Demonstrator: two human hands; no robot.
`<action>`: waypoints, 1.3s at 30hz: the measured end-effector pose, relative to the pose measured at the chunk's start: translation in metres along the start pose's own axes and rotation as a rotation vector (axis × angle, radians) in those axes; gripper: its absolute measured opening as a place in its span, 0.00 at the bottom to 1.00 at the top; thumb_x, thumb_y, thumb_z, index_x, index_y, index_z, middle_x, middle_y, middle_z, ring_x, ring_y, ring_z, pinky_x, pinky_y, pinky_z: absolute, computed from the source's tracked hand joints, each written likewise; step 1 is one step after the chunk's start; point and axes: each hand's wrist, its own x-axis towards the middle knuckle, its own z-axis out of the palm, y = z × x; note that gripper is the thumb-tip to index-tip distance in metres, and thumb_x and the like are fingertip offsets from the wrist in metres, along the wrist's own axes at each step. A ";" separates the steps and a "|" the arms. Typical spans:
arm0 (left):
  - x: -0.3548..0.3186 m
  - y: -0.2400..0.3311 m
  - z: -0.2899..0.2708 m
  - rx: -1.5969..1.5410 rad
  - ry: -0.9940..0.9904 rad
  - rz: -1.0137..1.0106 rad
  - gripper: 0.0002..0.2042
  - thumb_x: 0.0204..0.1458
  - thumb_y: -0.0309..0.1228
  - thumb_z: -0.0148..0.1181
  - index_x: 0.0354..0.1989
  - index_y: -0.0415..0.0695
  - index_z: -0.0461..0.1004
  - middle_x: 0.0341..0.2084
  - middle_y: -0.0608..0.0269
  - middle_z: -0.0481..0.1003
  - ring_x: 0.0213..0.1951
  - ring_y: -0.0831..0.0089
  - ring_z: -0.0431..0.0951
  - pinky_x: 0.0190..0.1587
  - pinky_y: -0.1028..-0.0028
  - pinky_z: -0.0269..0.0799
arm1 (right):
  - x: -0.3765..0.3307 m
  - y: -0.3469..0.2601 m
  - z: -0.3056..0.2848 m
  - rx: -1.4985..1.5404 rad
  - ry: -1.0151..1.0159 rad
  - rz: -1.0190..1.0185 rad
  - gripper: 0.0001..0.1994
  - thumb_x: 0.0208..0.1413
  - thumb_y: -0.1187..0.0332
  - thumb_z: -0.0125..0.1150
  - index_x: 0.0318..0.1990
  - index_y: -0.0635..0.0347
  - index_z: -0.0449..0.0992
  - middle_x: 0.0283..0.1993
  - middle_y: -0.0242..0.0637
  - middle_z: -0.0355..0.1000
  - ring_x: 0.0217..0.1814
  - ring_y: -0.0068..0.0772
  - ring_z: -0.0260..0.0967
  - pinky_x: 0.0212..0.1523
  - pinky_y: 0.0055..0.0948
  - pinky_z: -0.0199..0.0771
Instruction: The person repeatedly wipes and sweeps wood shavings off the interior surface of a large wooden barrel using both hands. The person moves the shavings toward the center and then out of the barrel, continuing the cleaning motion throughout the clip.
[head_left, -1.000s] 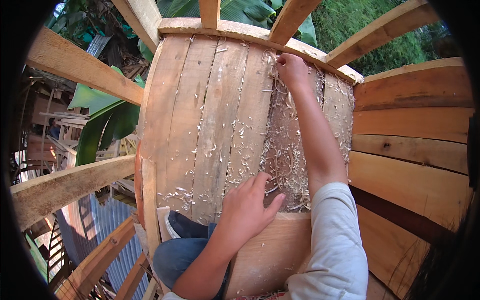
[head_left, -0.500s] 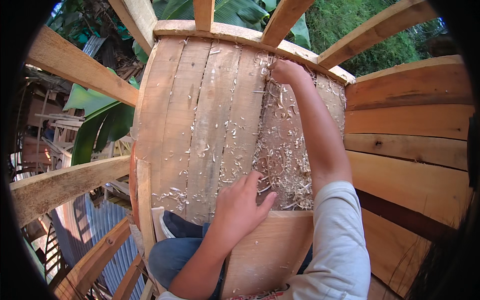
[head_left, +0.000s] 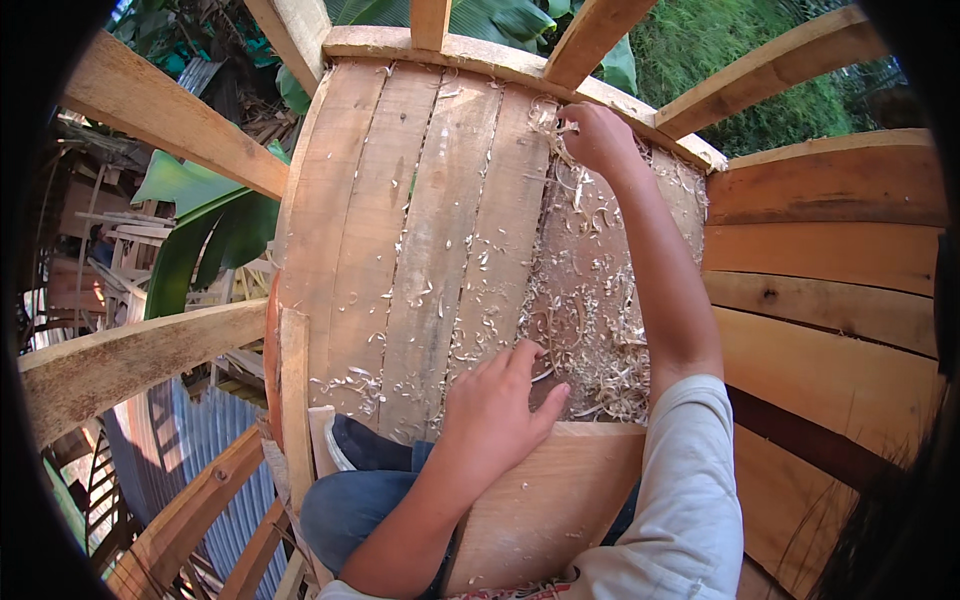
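My right hand (head_left: 600, 138) reaches to the far end of the plank floor (head_left: 350, 230), its fingers curled at a tuft of pale wood shavings (head_left: 545, 115) beside the edge beam; its fingertips are partly hidden. Nearer to me, my left hand (head_left: 497, 408) hovers or rests by the far edge of a smooth wooden board (head_left: 545, 500), thumb and fingers apart, holding nothing. The board lies in front of my body, over my legs. More curled shavings (head_left: 615, 385) are heaped just beyond it, on the darker plank at the right.
Wooden uprights (head_left: 175, 115) rise around the platform, joined by a beam (head_left: 460, 50) at the far edge. A plank wall (head_left: 820, 250) closes the right side. My shoe (head_left: 365, 445) sits at left. Corrugated metal sheets (head_left: 215, 450) and large leaves (head_left: 205, 225) lie outside.
My right hand's fingers have shifted slightly at the far shavings, and a curly tuft now shows at the fingertips. My left hand stays by the board. The whole view has shifted slightly.
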 end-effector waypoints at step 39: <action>0.002 0.002 -0.001 -0.005 0.009 -0.010 0.22 0.54 0.43 0.64 0.51 0.41 0.70 0.38 0.50 0.80 0.42 0.50 0.81 0.44 0.59 0.74 | -0.008 0.002 0.052 -0.205 -0.091 0.189 0.17 0.49 0.67 0.59 0.49 0.47 0.80 0.55 0.43 0.69 0.62 0.45 0.67 0.62 0.45 0.64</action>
